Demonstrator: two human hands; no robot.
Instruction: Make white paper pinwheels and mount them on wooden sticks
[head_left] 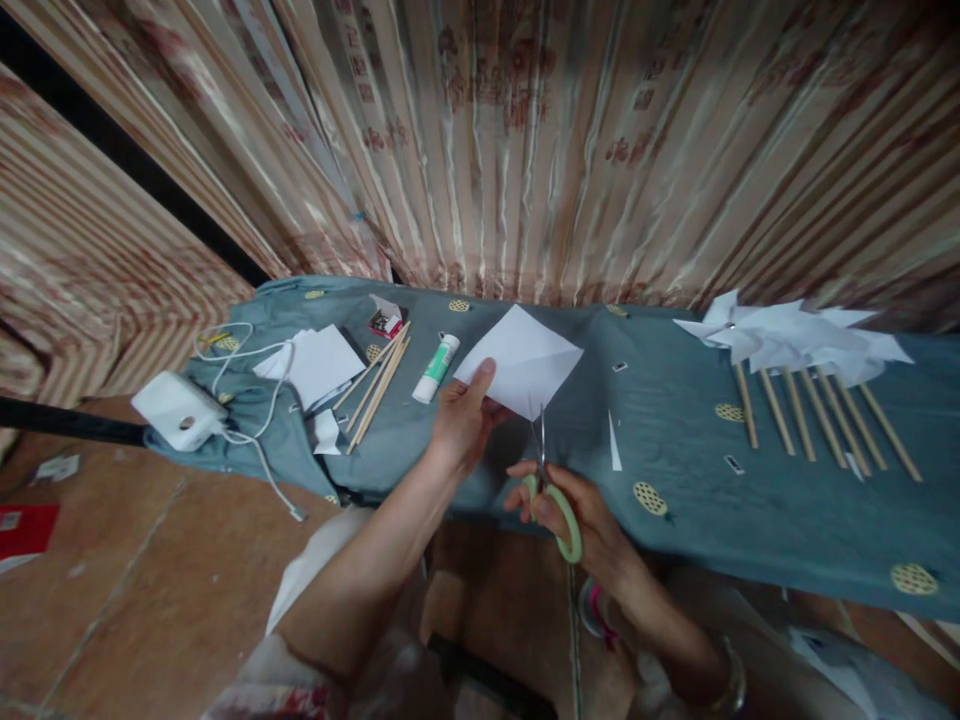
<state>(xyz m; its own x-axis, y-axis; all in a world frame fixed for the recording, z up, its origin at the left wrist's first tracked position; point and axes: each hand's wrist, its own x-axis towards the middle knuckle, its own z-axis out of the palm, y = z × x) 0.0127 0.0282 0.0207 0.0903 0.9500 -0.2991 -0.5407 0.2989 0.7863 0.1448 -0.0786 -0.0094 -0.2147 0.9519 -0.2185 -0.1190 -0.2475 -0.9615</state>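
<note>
A square sheet of white paper [525,350] is pinched at its left corner by my left hand [463,415], thumb on top. It is turned like a diamond, with a faint crease across it. In my right hand [581,510] are scissors [566,525] with light green handles. Their blades are parted and point up at the paper's lower corner; I cannot tell whether they touch it. A glue stick [436,368] with a green label lies just left of the sheet. To the right lies a thin paper sliver [614,442].
Several paper pinwheels [806,340] on wooden sticks lie at the right of the cloth-covered table [690,540]. At the left are loose wooden sticks [381,392], stacked paper [322,362], a small red box [386,318] and a white charger [180,410] with cables. A pleated curtain [487,150] hangs behind.
</note>
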